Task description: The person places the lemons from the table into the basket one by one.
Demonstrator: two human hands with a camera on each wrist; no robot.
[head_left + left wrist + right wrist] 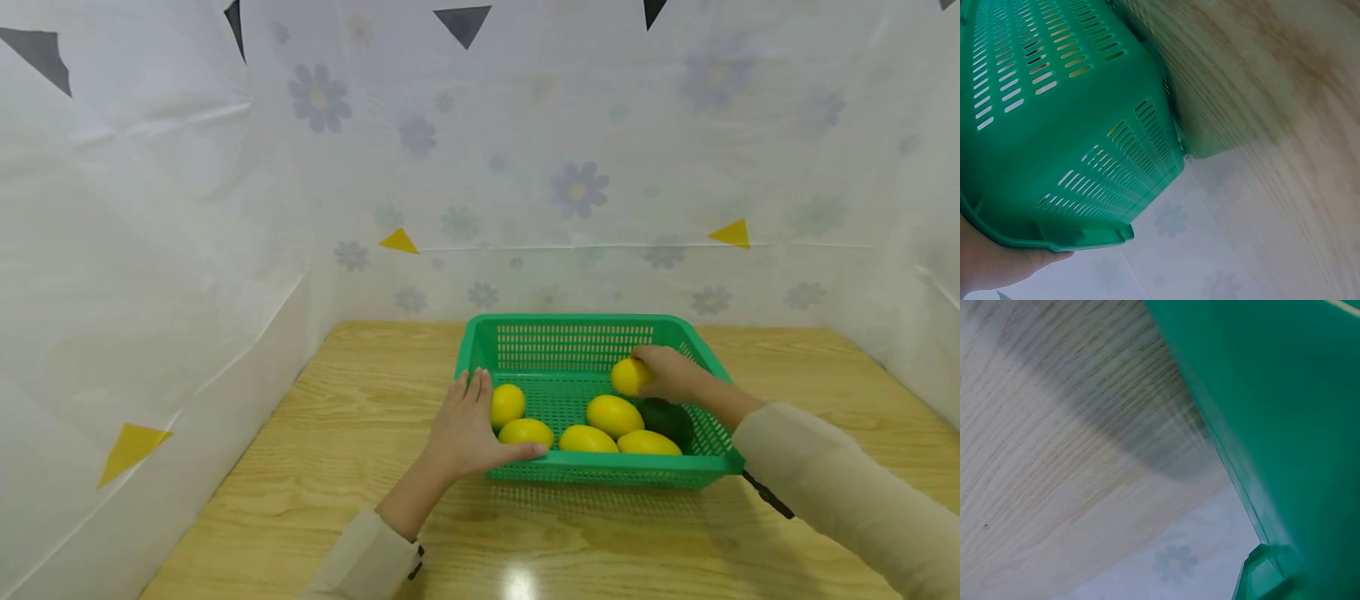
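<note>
A green plastic basket (615,459) with slotted walls holds several yellow lemons (613,416) and a dark green fruit (665,422). My right hand (677,375) reaches over the basket's right side and grips one lemon (627,377) towards the back, above the others. At the front left corner, my left hand (463,429) rests on the rim, fingers straight and thumb stretched along the front edge. The left wrist view shows part of that hand (997,265) against the basket's rim. In the right wrist view the basket's wall (1279,419) fills the right side; the hand is out of that view.
The basket stands on a wood-grain table (360,400). White sheeting with printed flowers (580,190) closes off the back and sides. Yellow triangles (400,242) and dark triangles (463,25) are on the sheeting.
</note>
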